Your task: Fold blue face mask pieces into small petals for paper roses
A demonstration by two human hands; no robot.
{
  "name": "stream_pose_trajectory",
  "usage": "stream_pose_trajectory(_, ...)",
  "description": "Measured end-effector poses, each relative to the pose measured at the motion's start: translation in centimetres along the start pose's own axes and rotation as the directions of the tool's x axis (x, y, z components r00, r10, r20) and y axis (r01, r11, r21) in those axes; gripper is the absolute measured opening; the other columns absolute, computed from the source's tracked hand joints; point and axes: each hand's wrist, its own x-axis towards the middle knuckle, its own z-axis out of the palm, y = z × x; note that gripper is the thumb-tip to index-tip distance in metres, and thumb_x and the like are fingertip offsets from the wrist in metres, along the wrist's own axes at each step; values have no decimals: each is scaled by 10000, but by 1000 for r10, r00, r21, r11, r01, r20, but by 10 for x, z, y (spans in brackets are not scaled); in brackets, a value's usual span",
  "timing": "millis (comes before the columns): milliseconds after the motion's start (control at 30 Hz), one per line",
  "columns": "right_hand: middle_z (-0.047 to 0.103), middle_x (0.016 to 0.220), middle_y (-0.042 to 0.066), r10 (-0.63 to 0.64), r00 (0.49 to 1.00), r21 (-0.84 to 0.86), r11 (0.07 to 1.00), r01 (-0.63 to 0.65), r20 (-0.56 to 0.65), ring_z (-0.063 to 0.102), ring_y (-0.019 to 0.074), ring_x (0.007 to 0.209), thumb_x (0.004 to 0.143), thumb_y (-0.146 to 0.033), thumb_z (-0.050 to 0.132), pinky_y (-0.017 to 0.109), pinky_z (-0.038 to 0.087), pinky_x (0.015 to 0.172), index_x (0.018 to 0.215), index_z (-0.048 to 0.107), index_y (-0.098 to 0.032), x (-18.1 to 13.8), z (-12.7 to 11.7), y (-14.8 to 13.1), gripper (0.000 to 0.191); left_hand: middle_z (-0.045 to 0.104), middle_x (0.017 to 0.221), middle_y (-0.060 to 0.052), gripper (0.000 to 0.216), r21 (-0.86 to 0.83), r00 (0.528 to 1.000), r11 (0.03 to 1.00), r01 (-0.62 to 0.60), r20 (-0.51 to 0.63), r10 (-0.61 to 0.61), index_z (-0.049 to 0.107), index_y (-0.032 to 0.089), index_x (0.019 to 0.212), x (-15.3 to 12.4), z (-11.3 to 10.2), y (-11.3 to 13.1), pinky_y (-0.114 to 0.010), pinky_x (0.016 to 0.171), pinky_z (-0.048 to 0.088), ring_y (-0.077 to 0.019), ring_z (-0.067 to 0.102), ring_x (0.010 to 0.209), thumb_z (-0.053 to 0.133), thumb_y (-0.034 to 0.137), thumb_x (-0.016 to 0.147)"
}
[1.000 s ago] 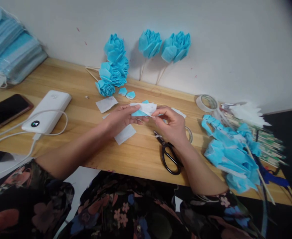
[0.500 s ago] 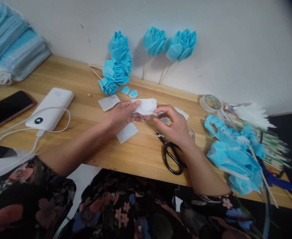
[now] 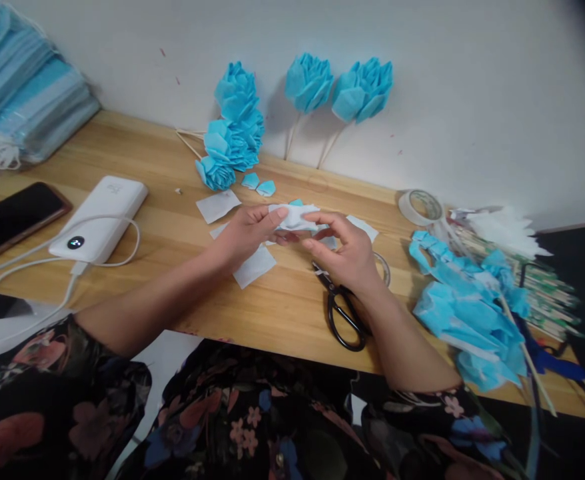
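Note:
Between my hands is a small white sheet [image 3: 296, 217], thin like fabric or tissue, bent and creased along its middle. My left hand [image 3: 252, 230] is closed on its left end, thumb on top. The fingers of my right hand [image 3: 345, 250] pinch its right edge. Flat white pieces lie on the table around my hands, one at the left [image 3: 218, 205] and another below [image 3: 254, 267]. Two small folded blue petals [image 3: 258, 184] rest just beyond. Black-handled scissors [image 3: 345, 317] lie under my right wrist, partly hidden by it.
Blue paper-like flowers on sticks [image 3: 235, 127] lie left of centre; two more [image 3: 362, 90] lean on the wall. A tape roll [image 3: 421, 207] and crumpled blue material [image 3: 472, 320] are at right. A power bank [image 3: 100, 220], phone [image 3: 17, 223] and stacked masks [image 3: 32, 87] are at left.
The white sheet, flatter before, is now bent and creased between my fingers. My right fingers have come further over it, and a blue bit shows behind it.

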Motion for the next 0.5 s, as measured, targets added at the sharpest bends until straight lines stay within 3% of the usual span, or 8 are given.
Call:
stream_pose_trajectory(100, 754, 938, 10, -61, 998, -62, 996, 59, -26, 685, 192, 877, 882, -233, 671, 346, 554, 788, 977, 738, -281, 0, 2, 3, 125, 790, 916, -110, 532, 34, 1000, 999, -15, 7, 15, 754, 117, 945, 0, 1, 1, -304, 764, 586, -200, 748, 822, 756, 625, 786)
stream_pose_trajectory(267, 735, 853, -15, -180, 983, -79, 981, 177, -35, 688, 180, 881, 874, -127, 625, 344, 532, 827, 939, 745, -285, 0, 3, 12, 208, 781, 913, -118, 543, -31, 1000, 999, 7, 25, -6, 752, 98, 949, 1, -1, 0, -329, 773, 599, -205, 742, 818, 757, 617, 791)
stream_pose_trajectory(400, 743, 888, -3, -179, 983, -83, 981, 177, -24, 694, 186, 903, 893, -172, 658, 349, 531, 839, 945, 757, -285, 0, 2, 12, 158, 777, 934, -122, 530, -78, 999, 996, 36, 25, -34, 759, 101, 965, 1, -2, -1, -360, 796, 598, -225, 737, 864, 775, 597, 780)
stream_pose_trajectory(500, 752, 901, 4, -162, 987, -80, 984, 160, -18, 696, 194, 894, 905, -243, 684, 361, 531, 838, 941, 768, -287, 1, 1, 10, 101, 778, 957, -104, 447, -103, 999, 994, 47, 20, -45, 765, 119, 961, 2, -2, -2, -360, 821, 588, -212, 723, 882, 863, 479, 716)
